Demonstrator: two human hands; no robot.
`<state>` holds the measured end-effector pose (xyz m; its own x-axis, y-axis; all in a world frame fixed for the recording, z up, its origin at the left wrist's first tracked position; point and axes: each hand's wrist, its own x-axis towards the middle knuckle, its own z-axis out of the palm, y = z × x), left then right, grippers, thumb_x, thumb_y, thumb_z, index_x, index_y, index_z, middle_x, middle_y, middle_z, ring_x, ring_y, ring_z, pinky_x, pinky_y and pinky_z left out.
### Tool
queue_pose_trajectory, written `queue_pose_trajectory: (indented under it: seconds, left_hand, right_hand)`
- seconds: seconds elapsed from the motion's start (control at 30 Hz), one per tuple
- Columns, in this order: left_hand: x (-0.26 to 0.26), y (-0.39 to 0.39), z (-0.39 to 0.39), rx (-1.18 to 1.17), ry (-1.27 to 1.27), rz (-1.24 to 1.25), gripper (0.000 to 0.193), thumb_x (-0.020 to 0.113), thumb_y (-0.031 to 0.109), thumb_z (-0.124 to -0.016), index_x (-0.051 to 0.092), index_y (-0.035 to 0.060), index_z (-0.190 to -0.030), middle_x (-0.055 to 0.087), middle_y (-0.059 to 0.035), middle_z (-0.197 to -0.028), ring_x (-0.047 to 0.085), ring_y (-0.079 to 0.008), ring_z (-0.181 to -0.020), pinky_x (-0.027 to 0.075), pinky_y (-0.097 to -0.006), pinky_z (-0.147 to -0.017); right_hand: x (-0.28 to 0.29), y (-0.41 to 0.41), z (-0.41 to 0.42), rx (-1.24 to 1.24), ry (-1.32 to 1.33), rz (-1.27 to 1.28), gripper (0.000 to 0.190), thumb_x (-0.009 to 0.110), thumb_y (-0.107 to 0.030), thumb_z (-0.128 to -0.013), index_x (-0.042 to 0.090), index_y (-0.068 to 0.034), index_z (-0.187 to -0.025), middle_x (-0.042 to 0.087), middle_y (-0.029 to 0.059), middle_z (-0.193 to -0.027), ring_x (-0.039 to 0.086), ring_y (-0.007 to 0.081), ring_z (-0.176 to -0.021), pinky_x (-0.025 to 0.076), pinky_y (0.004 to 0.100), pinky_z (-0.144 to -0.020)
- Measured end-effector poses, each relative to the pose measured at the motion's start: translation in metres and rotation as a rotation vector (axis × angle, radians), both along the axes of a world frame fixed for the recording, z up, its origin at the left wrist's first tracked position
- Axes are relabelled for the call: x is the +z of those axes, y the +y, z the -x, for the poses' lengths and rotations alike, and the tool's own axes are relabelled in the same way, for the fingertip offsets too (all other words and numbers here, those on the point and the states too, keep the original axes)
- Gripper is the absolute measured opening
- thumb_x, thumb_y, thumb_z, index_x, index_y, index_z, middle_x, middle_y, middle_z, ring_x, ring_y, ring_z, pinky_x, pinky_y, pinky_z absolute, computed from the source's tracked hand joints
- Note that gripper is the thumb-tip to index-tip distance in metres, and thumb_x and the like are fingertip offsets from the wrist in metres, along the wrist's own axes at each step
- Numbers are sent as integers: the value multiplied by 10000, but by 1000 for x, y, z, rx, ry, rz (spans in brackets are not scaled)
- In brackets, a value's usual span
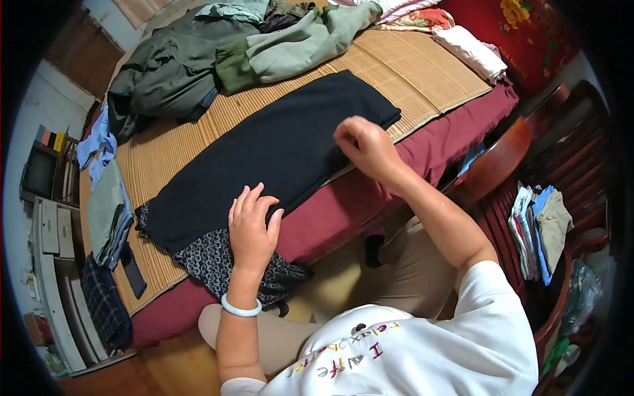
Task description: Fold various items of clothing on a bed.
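A black garment (257,143) lies spread flat across the bamboo mat, folded narrow, with a black-and-white patterned part (213,257) hanging over the bed's near edge. My left hand (252,225), a pale bangle on its wrist, is over the garment's lower edge beside the patterned part, fingers apart. Over the garment's right part is my right hand (364,143), its fingers curled with a gap between them and the thumb; no cloth shows in it. Whether either palm touches the cloth is hard to tell.
Green clothes (297,49) are heaped at the mat's back. Folded clothes (106,213) and a dark phone (132,270) lie at the left. On the wooden chair (495,218) at the right stands a folded stack (537,232). The bamboo mat (421,64) covers the bed.
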<state>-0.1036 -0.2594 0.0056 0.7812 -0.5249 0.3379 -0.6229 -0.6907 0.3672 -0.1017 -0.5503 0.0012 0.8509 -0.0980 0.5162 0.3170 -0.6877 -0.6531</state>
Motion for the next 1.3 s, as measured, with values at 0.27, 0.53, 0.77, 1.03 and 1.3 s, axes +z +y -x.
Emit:
queue_pose_trajectory:
  seconds: [0.27,0.53,0.77,1.03,1.3]
  left_hand:
    - [-5,2,-1,0,-12,-9,214,687,181,-848,655,93,-1040,580,-130,-1324,474,-364,-1299,339,-483,-1097]
    - [0,4,2,-27,4,-15,256,703,195,-838,656,86,-1064,571,-151,-1337,468,-368,-1309,330,-499,-1106]
    - [10,18,1,-153,81,-13,332,715,207,-829,656,88,-1133,572,-146,-1346,445,-360,-1339,336,-469,-1121]
    - [36,119,-21,10,132,-4,354,679,184,-865,640,22,-1178,634,-160,-1240,563,-319,-1214,418,-389,-1048]
    - [-5,162,-60,357,-130,-221,492,607,381,-936,578,71,-1317,527,-206,-1392,446,-383,-1334,361,-400,-1104]
  right_hand:
    - [-25,-20,-73,-267,166,156,128,693,-157,-804,673,-80,-905,658,127,-889,649,334,-879,522,424,-765]
    - [-35,-6,-100,-437,242,504,134,684,-220,-809,674,-89,-835,672,135,-912,671,333,-841,526,466,-768]
    - [-52,-55,-112,-357,28,-575,247,619,-235,-883,614,-5,-794,656,123,-782,637,214,-667,504,355,-659]
    - [-26,-58,-92,-187,47,-963,189,601,-202,-902,615,-49,-791,609,48,-677,553,126,-583,435,252,-531]
    - [-4,92,-80,84,-11,189,421,600,-369,-959,613,-58,-1242,632,155,-1234,619,271,-1132,476,338,-958]
